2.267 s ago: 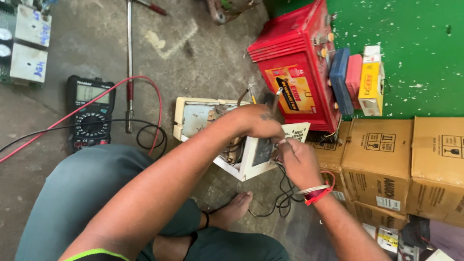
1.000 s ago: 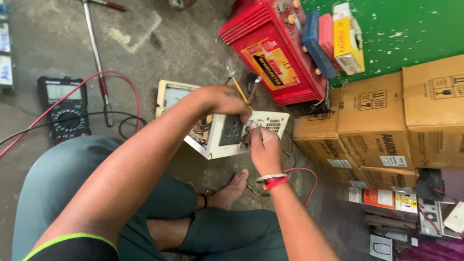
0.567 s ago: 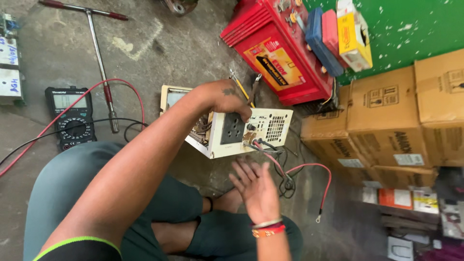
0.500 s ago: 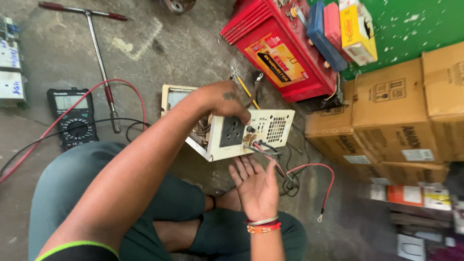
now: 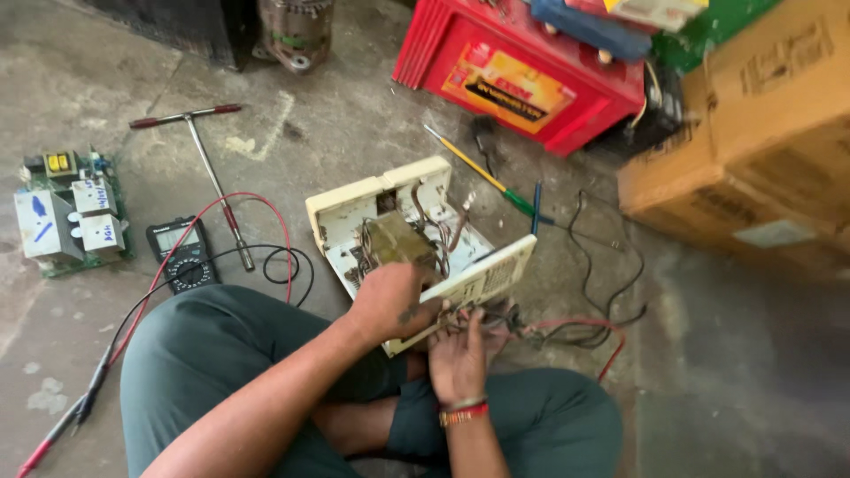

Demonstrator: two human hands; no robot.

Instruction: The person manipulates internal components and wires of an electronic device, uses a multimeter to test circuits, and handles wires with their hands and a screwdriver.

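1. We see the left hand (image 5: 390,301) clamped on the near corner of the open cream case (image 5: 416,243), fingers wrapped over its edge, so that grip is pressed shut on the case.
2. The right hand (image 5: 459,358) sits just below the case's front panel, fingers up among the loose wires (image 5: 496,319); we cannot tell whether that grip pinches a wire or only touches them. Half a second ago this hand lay open and flat, apart from the case; now it has come up against it.
3. The case rests on the floor (image 5: 354,133) in front of the crossed legs, tilted, its insides and a brown transformer (image 5: 394,239) showing. Earlier its vented front panel faced us; now we look into the open top.
4. A red wire (image 5: 584,326) and black cables (image 5: 611,265) trail to the right of the case.
5. A yellow-green screwdriver (image 5: 478,173) lies just beyond the case, near a red battery (image 5: 522,75).
6. To the left lie a multimeter (image 5: 181,257) with red and black leads, a T-handle tool (image 5: 208,168), and a circuit board (image 5: 71,212).
7. Cardboard boxes (image 5: 753,142) stand at the right.
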